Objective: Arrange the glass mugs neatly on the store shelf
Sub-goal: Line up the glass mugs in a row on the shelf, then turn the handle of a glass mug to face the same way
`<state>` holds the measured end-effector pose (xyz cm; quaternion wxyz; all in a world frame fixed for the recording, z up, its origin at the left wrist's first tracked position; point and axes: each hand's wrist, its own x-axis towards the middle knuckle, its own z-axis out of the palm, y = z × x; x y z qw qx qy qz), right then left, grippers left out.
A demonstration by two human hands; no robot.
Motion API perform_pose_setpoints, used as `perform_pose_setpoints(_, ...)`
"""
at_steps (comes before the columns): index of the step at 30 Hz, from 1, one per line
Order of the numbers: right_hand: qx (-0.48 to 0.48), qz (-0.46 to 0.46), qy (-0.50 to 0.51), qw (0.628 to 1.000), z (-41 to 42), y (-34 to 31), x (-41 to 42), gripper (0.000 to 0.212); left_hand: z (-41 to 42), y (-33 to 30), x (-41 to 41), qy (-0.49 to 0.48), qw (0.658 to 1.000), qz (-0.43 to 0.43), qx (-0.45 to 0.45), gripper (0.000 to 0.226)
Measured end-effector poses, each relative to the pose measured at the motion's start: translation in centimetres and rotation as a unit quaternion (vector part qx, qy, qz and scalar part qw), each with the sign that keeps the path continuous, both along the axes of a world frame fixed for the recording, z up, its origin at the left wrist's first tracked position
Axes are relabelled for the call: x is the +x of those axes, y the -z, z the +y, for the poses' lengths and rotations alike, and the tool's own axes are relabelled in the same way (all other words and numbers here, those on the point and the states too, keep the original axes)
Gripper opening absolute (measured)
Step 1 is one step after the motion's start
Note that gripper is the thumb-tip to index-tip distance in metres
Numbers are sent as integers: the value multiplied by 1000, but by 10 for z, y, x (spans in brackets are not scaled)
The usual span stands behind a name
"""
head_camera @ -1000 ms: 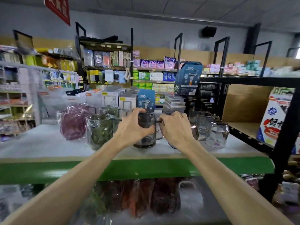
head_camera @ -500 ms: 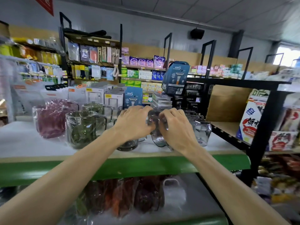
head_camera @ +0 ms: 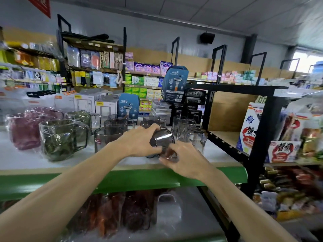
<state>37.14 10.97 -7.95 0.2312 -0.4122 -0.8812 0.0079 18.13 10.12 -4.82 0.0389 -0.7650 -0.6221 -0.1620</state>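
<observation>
A smoky grey glass mug [head_camera: 161, 138] is tilted on its side above the white shelf top [head_camera: 26, 159], its base facing me. My left hand [head_camera: 139, 142] grips its body from the left. My right hand [head_camera: 185, 159] pinches its lower part, near the handle, from the right. More grey mugs [head_camera: 108, 137] stand upright just left of my hands. Clear mugs [head_camera: 188, 126] stand behind and to the right. Green mugs [head_camera: 57, 138] and purple mugs [head_camera: 24, 128] in plastic wrap stand further left.
Razor packs [head_camera: 128, 105] and white boxes [head_camera: 83, 102] stand behind the mugs. A black metal rack [head_camera: 258, 130] with snack boxes rises at the right. The shelf's green front edge [head_camera: 122, 179] runs below my hands; wrapped dark mugs [head_camera: 122, 212] fill the lower shelf.
The grey mug has been lifted and tipped over onto its side between both hands, base turned toward me. My right hand dropped lower on it. The view has shifted.
</observation>
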Motion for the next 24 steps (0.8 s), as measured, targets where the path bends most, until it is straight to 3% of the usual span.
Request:
perform_pose_setpoints(6, 45, 33, -69, 996, 5, -3, 12, 28, -4, -15, 8, -12, 999, 13, 46, 37)
perform_pose_setpoints(8, 52, 49, -76, 994, 10, -3, 15, 24, -5, -18, 6, -17, 999, 33, 15, 43)
perform_pose_setpoints(12, 31, 107, -72, 991, 24, -4, 20, 23, -7, -20, 6, -35, 993, 109, -3, 75)
perform_pose_setpoints(16, 40, 158, -43, 986, 40, -6, 11, 22, 3, -19, 12, -88, 989, 112, -27, 76)
perform_pose_setpoints(24, 88, 144, -18, 986, 55, -10, 9, 19, 17, -18, 20, -129, 978, 161, -32, 78)
